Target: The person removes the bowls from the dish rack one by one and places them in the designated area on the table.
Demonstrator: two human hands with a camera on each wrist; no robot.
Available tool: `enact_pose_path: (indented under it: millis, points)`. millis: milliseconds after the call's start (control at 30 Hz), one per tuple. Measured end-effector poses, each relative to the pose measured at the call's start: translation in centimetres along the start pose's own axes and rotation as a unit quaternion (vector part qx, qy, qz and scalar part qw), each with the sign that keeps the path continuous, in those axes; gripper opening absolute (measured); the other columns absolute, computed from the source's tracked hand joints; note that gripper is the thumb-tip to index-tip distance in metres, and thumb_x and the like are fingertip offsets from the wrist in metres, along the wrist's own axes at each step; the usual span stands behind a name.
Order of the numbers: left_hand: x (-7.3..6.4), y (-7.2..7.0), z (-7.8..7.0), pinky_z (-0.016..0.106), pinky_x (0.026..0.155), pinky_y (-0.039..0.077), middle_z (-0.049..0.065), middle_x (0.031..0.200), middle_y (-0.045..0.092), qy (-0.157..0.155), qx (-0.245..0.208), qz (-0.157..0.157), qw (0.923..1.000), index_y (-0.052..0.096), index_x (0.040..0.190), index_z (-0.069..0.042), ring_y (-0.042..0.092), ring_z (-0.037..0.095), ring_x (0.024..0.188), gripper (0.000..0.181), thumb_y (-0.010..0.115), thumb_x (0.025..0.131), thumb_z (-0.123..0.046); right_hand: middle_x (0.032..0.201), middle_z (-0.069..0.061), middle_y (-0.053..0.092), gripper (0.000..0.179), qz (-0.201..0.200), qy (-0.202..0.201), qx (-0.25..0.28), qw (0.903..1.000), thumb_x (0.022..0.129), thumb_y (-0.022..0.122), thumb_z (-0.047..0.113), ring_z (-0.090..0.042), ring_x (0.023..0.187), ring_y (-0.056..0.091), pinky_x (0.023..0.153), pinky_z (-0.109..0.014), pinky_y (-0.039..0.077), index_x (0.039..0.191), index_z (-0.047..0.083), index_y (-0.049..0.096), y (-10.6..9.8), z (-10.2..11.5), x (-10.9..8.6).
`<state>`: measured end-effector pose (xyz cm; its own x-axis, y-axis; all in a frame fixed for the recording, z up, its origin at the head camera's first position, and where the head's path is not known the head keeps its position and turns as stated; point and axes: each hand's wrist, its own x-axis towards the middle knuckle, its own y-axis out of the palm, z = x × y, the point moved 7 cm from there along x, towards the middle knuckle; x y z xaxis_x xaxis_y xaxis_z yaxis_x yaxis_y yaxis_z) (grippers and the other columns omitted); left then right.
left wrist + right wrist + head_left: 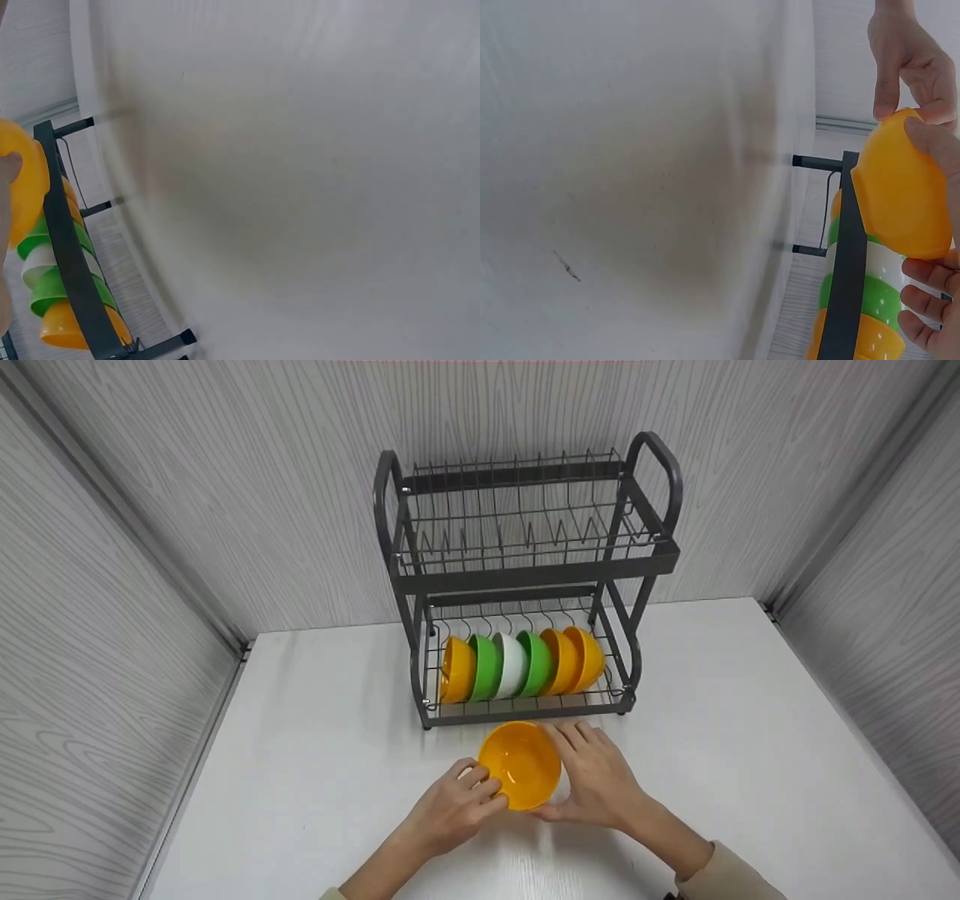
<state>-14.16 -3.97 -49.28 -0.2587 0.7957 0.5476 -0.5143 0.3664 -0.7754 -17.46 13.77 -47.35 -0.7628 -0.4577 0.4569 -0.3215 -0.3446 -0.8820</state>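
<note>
A yellow-orange bowl point(523, 765) is held between both hands in front of the dish rack point(525, 716), its inside facing up toward the head camera. My left hand point(457, 804) pinches the rim at the lower left, fingers curled over the edge. On the other side my right hand point(596, 776) grips the bowl, fingers at the upper right and thumb below. The right wrist view shows the bowl's point(904, 191) outer side raised above the table, both hands on it. In the left wrist view only a slice of the bowl point(28, 184) appears.
On the rack's lower tier several bowls stand on edge in a row: orange point(459, 669), green point(486, 667), white point(511, 664) and more. The upper tier point(525, 529) has wire dividers. Wood-grain panels point(262, 495) enclose the white table point(322, 750).
</note>
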Motion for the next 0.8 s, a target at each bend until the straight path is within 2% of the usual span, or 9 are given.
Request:
enact_pose_path:
  millis: [333,567,800]
  points:
    - [-1.6,0.5,0.0,0.029,0.09,0.058,-0.009,0.096,0.072,-0.009,-0.006,0.026,0.9996,0.067,0.095,-0.023,0.066,0.012,0.095,0.022,0.087,0.085,-0.025,0.132,-0.003,0.067,0.115,0.042,0.002,0.004,0.9991,0.06,0.086,0.08,-0.024,0.117,0.061,0.097,-0.042,0.059,0.147,0.011,0.055,2.1,0.6,0.3]
    - [-2.5,1.1,-0.1,0.028,0.091,0.057,-0.01,0.096,0.071,-0.012,-0.012,0.047,0.9987,0.065,0.097,-0.024,0.064,0.012,0.095,0.023,0.085,0.086,-0.026,0.129,-0.004,0.068,0.117,0.068,0.001,0.004,0.9977,0.058,0.087,0.079,-0.026,0.115,0.063,0.099,-0.044,0.059,0.148,0.011,0.054,3.6,0.8,0.2]
    - [-3.2,1.5,-0.5,0.027,0.091,0.055,-0.01,0.094,0.069,-0.004,-0.011,0.062,0.998,0.065,0.097,-0.025,0.061,0.011,0.091,0.022,0.085,0.087,-0.025,0.125,-0.003,0.069,0.115,0.082,-0.004,0.003,0.9966,0.059,0.086,0.079,-0.024,0.111,0.062,0.095,-0.043,0.059,0.146,0.011,0.055,4.8,0.9,-0.2]
